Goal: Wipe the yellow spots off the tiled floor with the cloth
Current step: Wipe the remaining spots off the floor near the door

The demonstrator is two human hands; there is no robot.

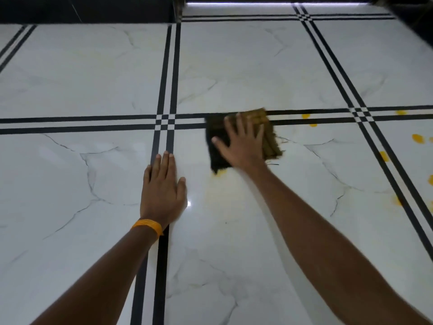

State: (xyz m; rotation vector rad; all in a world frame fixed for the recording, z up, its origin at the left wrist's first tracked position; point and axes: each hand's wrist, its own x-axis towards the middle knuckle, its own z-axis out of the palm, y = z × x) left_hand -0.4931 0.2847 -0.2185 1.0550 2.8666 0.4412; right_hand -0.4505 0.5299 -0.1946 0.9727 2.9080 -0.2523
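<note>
We have the folded cloth (243, 137) just right of the frame's centre, lying flat on the tiled floor (257, 66) across the double black band that runs left to right, with our right hand (241, 144) spread open on top of it, fingers fanned and palm pressing down rather than gripping. Our left hand (162, 186) is planted flat and open on the bare tile to the lower left of the cloth, fingers together, holding nothing; an orange wristband (148, 225) sits on that wrist. We judge the cloth to be light, soft and limp: it has frayed threads at its right edge, a dark half at the left and an ochre-stained half at the right, so it will bunch or unfold if dragged by a corner. Pressing it from above through the middle looks the better hold, and the glossy tile should let it slide easily. Its shape is roughly square, slightly taller than wide in the frame, the long axis running from lower centre toward the upper right, in line with our forearm. A faint yellow smear (220, 172) peeks out at its lower edge, touching it. More yellow spots (417, 138) lie well apart at the right of the frame, along and near the diagonal black band.
</note>
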